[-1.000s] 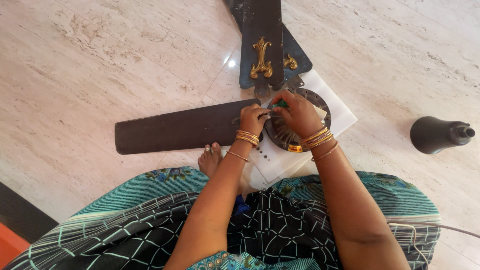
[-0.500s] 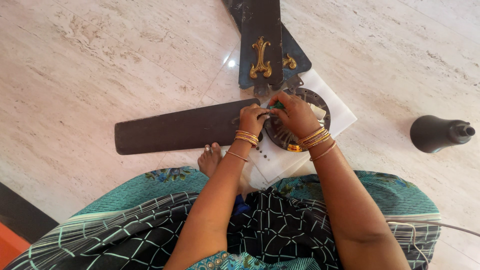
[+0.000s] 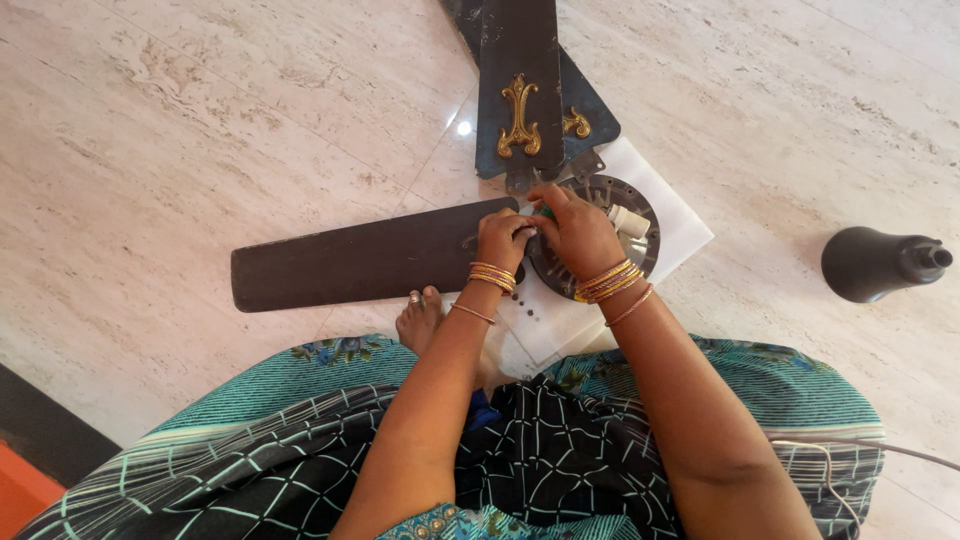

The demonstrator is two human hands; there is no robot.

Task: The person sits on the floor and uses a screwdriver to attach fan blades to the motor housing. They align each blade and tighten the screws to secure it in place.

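Observation:
A round dark metal fan motor hub (image 3: pixel 640 245) lies on white paper (image 3: pixel 680 225) on the floor. A long dark fan blade (image 3: pixel 350 262) reaches left from the hub. My left hand (image 3: pixel 503 238) pinches the blade's inner end where it meets the hub. My right hand (image 3: pixel 575 230) rests over the hub's left side, fingers closed around a small tool with a green handle, mostly hidden. Both hands nearly touch each other.
Two more dark blades (image 3: pixel 522 85) with gold ornaments lie stacked beyond the hub. A dark bell-shaped fan cover (image 3: pixel 880 265) lies on its side at the right. Several small screws (image 3: pixel 533 313) sit on the paper near my bare foot (image 3: pixel 420 318). A white cable (image 3: pixel 870 450) runs lower right.
My right hand has shifted left across the hub toward my left hand, uncovering a white part at the hub's centre. The left hand and blade stay put.

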